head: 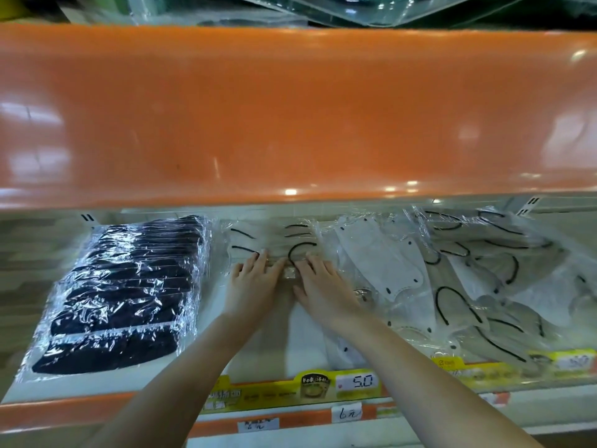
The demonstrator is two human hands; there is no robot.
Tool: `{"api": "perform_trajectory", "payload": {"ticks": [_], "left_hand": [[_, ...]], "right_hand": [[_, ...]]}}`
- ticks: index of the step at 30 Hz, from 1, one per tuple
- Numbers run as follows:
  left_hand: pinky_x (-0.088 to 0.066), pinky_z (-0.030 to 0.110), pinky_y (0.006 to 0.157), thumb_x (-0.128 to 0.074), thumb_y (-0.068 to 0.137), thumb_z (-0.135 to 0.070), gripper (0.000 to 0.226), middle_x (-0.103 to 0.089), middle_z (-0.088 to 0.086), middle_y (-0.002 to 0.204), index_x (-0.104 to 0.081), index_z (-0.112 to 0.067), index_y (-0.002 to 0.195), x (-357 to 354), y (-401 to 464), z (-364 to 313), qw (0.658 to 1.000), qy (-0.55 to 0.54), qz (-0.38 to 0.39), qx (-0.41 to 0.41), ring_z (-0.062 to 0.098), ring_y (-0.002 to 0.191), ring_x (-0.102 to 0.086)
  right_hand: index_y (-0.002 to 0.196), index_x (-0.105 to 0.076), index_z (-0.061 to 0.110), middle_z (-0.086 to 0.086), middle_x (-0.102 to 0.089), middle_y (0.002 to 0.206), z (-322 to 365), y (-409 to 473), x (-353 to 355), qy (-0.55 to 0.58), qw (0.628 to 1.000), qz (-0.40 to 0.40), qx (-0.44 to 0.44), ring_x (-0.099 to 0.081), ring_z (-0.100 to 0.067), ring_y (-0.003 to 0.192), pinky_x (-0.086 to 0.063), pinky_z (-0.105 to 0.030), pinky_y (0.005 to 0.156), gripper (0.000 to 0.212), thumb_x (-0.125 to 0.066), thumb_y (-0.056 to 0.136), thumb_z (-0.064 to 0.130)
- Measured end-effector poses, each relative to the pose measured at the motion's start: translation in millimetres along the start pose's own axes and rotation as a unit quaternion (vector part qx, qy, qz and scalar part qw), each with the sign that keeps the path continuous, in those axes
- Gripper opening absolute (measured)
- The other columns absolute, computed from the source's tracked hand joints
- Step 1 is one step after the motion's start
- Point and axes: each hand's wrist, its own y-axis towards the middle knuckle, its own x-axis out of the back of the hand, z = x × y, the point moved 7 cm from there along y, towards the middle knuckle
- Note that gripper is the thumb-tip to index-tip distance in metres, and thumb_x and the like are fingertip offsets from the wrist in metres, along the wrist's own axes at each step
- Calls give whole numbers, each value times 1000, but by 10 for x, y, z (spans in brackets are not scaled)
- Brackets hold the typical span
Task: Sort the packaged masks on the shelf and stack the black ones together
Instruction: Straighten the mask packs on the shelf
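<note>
A row of black masks in clear plastic point(129, 286) lies overlapped at the left of the shelf. In the middle lies a pile of packaged pale masks with black ear loops point(274, 244). My left hand point(252, 282) and my right hand point(323, 286) rest side by side on this pile, fingers straight and pressing the wrapping. White and beige packaged masks point(387, 263) spread in a loose heap to the right.
The orange shelf above point(290, 118) overhangs closely. A yellow price strip point(323, 386) with tags runs along the front edge of the shelf. More loose mask packs point(500, 286) fill the right side. Clear packaging sits on the top shelf point(355, 8).
</note>
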Motion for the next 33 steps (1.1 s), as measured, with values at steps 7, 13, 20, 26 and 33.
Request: {"api": "perform_trajectory", "payload": {"ticks": [7, 13, 20, 26, 33], "left_hand": [[-26, 40, 109, -23, 91, -43, 54, -37, 12, 149, -51, -24, 132, 99, 0, -39, 997, -69, -11, 36, 26, 139, -31], [-28, 41, 110, -40, 90, -31, 47, -41, 13, 146, -52, -14, 132, 225, -14, -232, 991, -115, -50, 41, 29, 139, -32], [-54, 39, 72, -52, 74, -15, 29, -69, 5, 100, -68, -10, 96, 515, -53, -927, 961, -233, -144, -46, 28, 99, -64], [-55, 40, 81, -37, 76, -20, 41, -69, 6, 102, -71, -10, 96, 544, 24, -1693, 952, -246, -143, -114, 29, 104, -62], [-56, 35, 71, -38, 70, -23, 41, -67, 7, 100, -67, -8, 96, 457, 126, -2371, 940, -276, -142, -143, 22, 100, -54]], "right_hand": [[145, -29, 14, -10, -15, 157, 24, 28, -6, 0, 1000, 14, -1, -14, -26, 144, -19, -40, 113, 49, -36, 101, 34], [142, -36, 14, -6, -26, 152, 46, -56, 192, 88, 996, -9, 16, -26, -26, 137, -27, -35, 109, 50, -45, 94, 18], [134, -46, 17, 4, -35, 144, -406, -444, 490, 84, 994, -65, -18, -31, -18, 132, -36, -34, 102, 38, -41, 96, 17], [124, -58, 13, -1, -45, 139, -1125, -850, 724, 83, 983, -123, -104, -39, -24, 129, -40, -36, 96, 39, -38, 93, 25], [116, -59, 7, -11, -55, 113, -1816, -1204, 780, 93, 973, -129, -168, -50, -34, 105, -42, -40, 86, 30, -48, 89, 11]]}}
